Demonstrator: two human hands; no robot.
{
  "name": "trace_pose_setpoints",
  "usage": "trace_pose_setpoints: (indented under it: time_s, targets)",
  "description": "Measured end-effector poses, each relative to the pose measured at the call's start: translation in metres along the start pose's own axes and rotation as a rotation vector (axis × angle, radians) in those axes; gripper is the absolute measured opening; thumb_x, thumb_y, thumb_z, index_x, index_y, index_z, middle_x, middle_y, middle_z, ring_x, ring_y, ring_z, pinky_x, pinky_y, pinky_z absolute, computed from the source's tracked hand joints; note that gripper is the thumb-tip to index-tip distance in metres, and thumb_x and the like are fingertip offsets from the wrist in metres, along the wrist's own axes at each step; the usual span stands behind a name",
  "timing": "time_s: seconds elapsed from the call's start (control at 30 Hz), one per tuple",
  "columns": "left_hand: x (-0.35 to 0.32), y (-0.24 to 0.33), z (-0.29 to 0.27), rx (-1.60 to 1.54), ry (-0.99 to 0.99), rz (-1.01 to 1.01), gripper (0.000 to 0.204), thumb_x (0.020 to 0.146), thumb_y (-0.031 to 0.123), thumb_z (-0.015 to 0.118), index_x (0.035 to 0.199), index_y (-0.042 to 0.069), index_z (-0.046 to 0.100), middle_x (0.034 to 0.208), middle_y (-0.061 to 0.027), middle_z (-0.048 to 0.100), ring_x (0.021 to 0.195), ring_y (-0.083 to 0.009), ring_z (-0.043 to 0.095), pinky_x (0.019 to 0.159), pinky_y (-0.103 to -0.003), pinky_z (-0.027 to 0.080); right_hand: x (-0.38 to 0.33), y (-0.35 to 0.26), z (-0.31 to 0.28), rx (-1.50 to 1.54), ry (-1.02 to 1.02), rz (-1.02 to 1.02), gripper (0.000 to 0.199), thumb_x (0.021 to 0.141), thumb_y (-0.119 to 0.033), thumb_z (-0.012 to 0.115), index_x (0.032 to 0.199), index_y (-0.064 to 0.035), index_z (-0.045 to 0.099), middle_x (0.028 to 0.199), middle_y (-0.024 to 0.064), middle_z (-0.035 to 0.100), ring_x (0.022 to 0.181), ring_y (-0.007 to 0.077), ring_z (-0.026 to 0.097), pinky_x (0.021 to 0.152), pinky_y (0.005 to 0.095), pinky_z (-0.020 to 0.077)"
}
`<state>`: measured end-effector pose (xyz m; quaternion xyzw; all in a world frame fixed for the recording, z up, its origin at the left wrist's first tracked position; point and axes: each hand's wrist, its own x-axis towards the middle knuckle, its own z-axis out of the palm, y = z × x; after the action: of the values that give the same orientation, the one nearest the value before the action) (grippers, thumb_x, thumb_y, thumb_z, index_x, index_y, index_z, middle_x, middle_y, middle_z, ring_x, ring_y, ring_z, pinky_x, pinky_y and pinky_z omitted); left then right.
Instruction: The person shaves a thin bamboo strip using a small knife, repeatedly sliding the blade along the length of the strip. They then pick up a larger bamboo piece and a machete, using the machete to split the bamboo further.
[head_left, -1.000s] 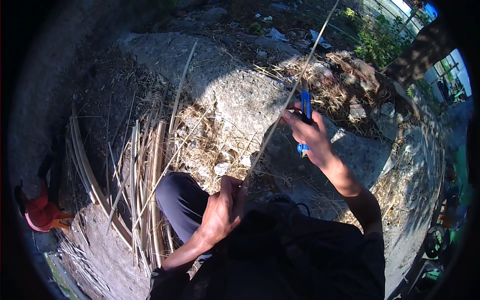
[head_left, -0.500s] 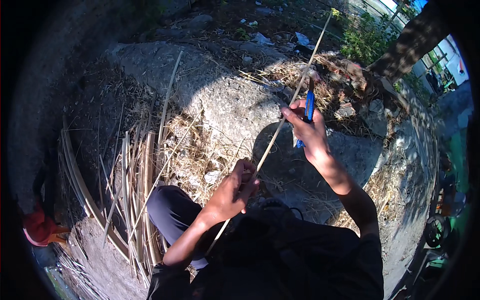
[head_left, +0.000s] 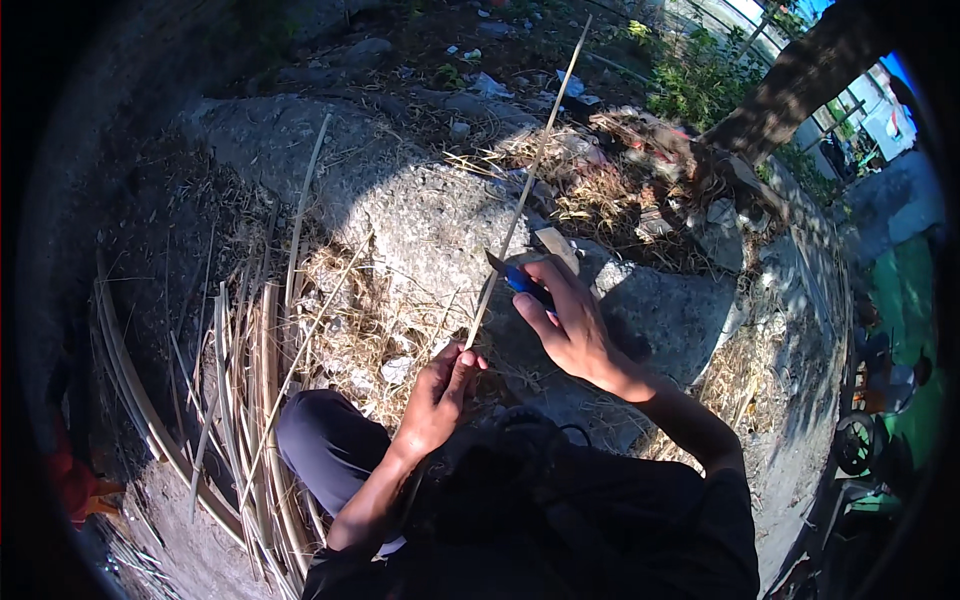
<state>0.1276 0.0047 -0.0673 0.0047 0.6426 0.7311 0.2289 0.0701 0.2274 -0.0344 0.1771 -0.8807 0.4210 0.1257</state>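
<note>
In the head view, our left hand (head_left: 436, 398) pinches a thin stick (head_left: 529, 180) slanting up past our right hand (head_left: 582, 332), which grips a blue knife (head_left: 528, 288). Our knee (head_left: 330, 435) separates the left hand from long strips (head_left: 268, 385); rock (head_left: 430, 215) lies beyond.

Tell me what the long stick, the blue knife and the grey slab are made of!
The long stick looks like bare wood or bamboo: pale tan, unpainted. The blue knife seems to have a plastic handle, brightly coloured, and a probably metal blade, thin and dark. The grey slab could be stone or concrete: rough, dull and pitted.
</note>
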Motion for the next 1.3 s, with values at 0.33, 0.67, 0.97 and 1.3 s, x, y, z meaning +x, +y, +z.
trace_pose_setpoints:
  time_s: [0.33,0.67,0.97,1.3]
  targets:
    - [-0.001,-0.009,-0.01,-0.049,0.098,0.049,0.031,0.114,0.038,0.048,0.102,0.011,0.056,0.06,0.0102,0.036,0.044,-0.0008,0.027,0.041,-0.024,0.018,-0.028,0.01,0.026,-0.047,-0.267,-0.119,0.028,0.099,-0.026,0.072,0.116,-0.0056,0.063,0.098,0.0086,0.072,0.074,0.03,0.072,0.061,0.039,0.0538]
    - [-0.015,-0.008,-0.006,0.345,0.208,0.186,0.03,0.113,0.025,0.047,0.098,0.003,0.061,0.061,-0.0023,0.05,0.053,-0.0104,0.046,0.053,-0.031,0.038,-0.015,0.0,0.015,-0.179,-0.198,-0.152,0.025,0.098,-0.03,0.072,0.113,-0.0092,0.069,0.096,0.0098,0.074,0.076,0.033,0.073,0.063,0.0406,0.058]
    - [-0.029,0.007,-0.013,0.477,0.33,0.219,0.017,0.109,0.014,0.054,0.098,0.002,0.06,0.056,-0.0135,0.049,0.045,-0.0195,0.05,0.048,-0.039,0.037,0.008,-0.008,0.026,-0.16,-0.096,-0.268,0.027,0.089,-0.02,0.081,0.11,-0.0062,0.071,0.089,0.0101,0.074,0.069,0.0314,0.071,0.057,0.0383,0.0543]
    - [-0.024,0.0,-0.02,0.496,0.358,0.312,0.002,0.102,0.0,0.057,0.101,0.001,0.058,0.059,-0.024,0.055,0.052,-0.0424,0.062,0.047,-0.045,0.042,0.017,-0.002,0.036,-0.157,-0.064,-0.291,0.025,0.089,-0.015,0.08,0.111,-0.0069,0.07,0.09,0.0108,0.074,0.074,0.031,0.074,0.06,0.0386,0.0575]
